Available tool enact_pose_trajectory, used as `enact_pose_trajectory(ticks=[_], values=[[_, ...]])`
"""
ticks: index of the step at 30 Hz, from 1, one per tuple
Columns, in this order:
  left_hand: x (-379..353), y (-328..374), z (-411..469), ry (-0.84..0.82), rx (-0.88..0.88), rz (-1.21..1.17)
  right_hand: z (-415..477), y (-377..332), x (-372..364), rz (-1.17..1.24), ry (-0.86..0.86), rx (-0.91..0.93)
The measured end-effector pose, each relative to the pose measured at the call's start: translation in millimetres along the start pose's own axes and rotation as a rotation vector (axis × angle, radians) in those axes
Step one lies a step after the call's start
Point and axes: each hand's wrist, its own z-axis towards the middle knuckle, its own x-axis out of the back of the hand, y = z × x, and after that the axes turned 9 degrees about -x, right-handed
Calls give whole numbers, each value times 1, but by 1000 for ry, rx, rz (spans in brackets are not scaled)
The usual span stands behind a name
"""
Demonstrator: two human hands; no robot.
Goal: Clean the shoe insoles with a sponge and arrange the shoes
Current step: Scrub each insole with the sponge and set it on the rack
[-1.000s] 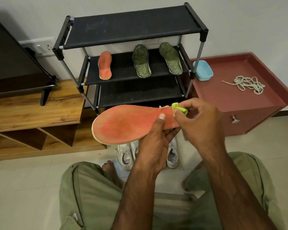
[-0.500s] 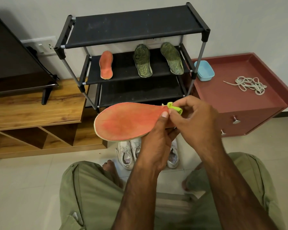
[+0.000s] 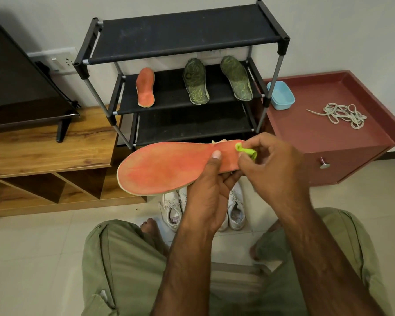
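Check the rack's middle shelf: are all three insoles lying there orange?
No: on the middle shelf only the left insole is orange; the middle insole and the right insole are green.

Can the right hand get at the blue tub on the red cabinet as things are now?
Probably yes: nothing stands between the right hand and the blue tub on the red cabinet, but it pinches the green sponge, so it is not free.

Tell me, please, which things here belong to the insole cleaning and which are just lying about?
In the job: orange insole in left hand; green sponge pinched by right hand; shelved orange insole; green insoles; shoe rack; white shoes.
Lying about: laces; television; wall socket; red cabinet.
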Motion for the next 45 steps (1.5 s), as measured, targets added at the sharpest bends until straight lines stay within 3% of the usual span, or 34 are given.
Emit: enact_pose_trajectory(ticks=[8,12,16,21,32,37,41,45], values=[[3,0,-1,13,37,-4,-13,-6,-8,-33,-103,28],[1,1,1,37,6,-13,-7,-4,-5,-5,81,-17],[0,0,-1,45,17,-12,-13,-5,-6,0,-20,-12],[1,2,0,54,-22,-52,-8,1,1,16,113,-57],[1,6,-4,2,6,-7,-20,-3,-9,18,-55,63],[1,2,-2,35,-24,7,-3,1,1,7,88,-9],[0,0,-2,-3,-8,27,-8,-2,-2,12,-39,5],[0,-2,-3,-2,-11,47,-4,-3,2,-2,91,-24]])
